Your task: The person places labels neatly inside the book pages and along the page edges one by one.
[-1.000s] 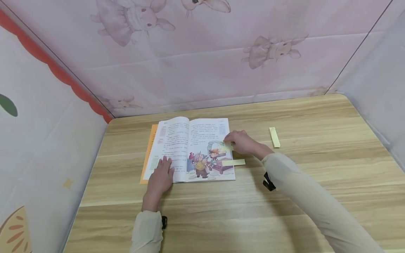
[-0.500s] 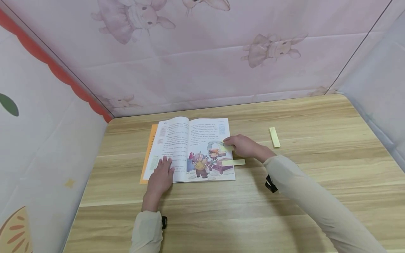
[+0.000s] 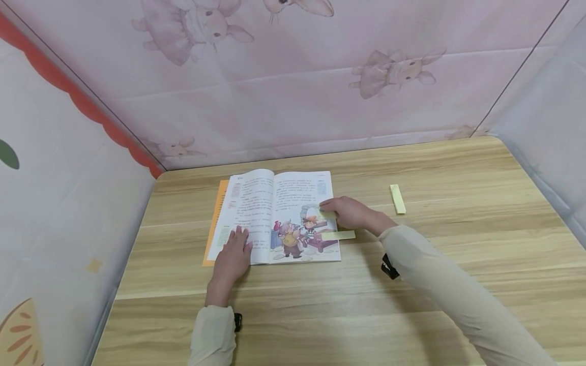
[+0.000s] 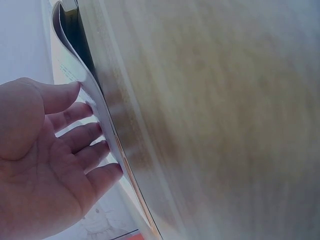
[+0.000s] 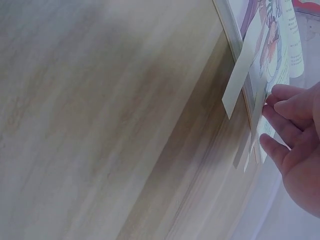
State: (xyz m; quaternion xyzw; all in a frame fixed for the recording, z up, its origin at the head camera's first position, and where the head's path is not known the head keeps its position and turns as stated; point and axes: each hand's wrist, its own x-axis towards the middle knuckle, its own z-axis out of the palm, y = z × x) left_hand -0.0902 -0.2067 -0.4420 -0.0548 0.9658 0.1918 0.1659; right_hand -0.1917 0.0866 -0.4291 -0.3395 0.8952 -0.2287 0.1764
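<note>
An open book (image 3: 293, 190) lies on the wooden table, with printed text on both pages and a coloured drawing low on the right one. My left hand (image 3: 231, 258) rests on the left page, its fingers spread; the left wrist view shows the fingertips touching the paper (image 4: 75, 67). Two pale yellow sticky strips cross the right page's outer edge. The lower strip (image 3: 339, 235) sticks out past it. On the upper strip (image 3: 327, 215), partly hidden, my right hand (image 3: 351, 211) presses with its fingertips. In the right wrist view its fingers (image 5: 282, 125) look loosely bent beside the paper.
Another pale yellow strip (image 3: 397, 199), apparently a small pad, lies right of the book. An orange cover edge (image 3: 213, 223) shows under the left pages. Behind the wooden table (image 3: 302, 310) stands a pink wall (image 3: 293, 112) with rabbit prints.
My right hand has lowered its bunched fingers to a flatter pose and slid slightly left over the upper strip. The left hand, book and other strips stay in place.
</note>
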